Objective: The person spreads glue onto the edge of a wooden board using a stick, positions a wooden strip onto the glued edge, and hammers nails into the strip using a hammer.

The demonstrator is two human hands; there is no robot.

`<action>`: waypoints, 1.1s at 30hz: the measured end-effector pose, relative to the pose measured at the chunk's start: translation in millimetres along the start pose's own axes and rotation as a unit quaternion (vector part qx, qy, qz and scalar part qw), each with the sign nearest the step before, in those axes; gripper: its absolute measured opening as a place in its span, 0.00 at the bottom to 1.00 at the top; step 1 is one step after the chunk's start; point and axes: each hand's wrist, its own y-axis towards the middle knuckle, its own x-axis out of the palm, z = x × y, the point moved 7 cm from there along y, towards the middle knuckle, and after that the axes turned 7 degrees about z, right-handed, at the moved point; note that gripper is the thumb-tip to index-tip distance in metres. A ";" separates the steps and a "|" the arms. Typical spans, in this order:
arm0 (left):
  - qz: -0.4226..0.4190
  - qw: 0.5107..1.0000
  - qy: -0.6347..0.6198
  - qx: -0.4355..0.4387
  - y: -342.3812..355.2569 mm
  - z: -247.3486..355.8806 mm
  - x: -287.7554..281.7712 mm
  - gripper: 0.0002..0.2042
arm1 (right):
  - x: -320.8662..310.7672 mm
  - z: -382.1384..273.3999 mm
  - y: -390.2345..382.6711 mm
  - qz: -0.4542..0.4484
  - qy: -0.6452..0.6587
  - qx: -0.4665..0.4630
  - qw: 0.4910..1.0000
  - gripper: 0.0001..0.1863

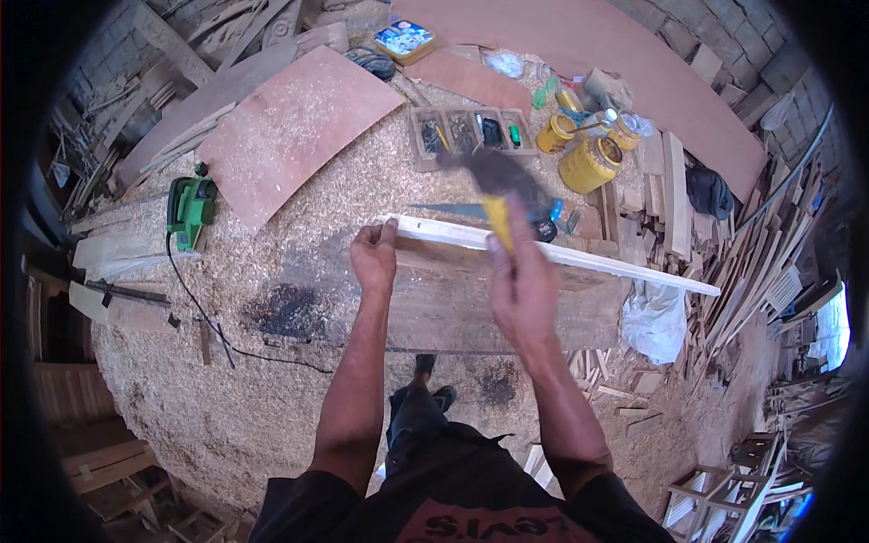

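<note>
I see L hand (374, 256) closed on end of pale, thin wood strip (579, 258), pinning it on thick rough beam (453, 303). R hand (520, 285) fisted round yellow-handled hammer (496, 195), head motion-blurred above strip. Sawdust-covered tabletop (235, 380) around; green planer (191, 210) far left.

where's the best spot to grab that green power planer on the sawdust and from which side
Judging by its pose, grip the green power planer by the top handle, coming straight down from above. It sits upright on the sawdust with the handle facing up, and its black cord trails off the near end, so stay clear of that end.
</note>
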 end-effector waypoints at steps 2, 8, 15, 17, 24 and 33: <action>-0.015 0.999 -0.028 -0.020 -0.7 6.1 5.5 0.15 | -34.6 -33.2 19.9 0.136 0.072 -0.093 0.984 0.28; -0.013 0.998 -0.049 -0.038 -3.3 1.2 11.7 0.14 | 17.4 14.4 -6.6 0.071 -0.034 -0.092 0.993 0.36; 0.004 1.000 -0.019 -0.021 -0.8 -17.9 4.4 0.15 | 38.7 19.8 -0.3 -0.040 -0.004 0.061 0.997 0.33; -0.009 0.998 -0.040 -0.048 1.1 -4.0 4.8 0.13 | -0.7 -34.7 28.8 0.032 0.007 0.030 0.999 0.33; -0.006 0.997 -0.067 -0.031 -5.3 2.7 16.8 0.14 | 47.3 40.9 -31.8 -0.041 -0.110 -0.038 0.992 0.32; 0.012 0.998 -0.045 -0.037 -7.3 -5.7 -2.2 0.15 | 0.9 -21.8 9.4 0.109 0.053 -0.009 0.993 0.34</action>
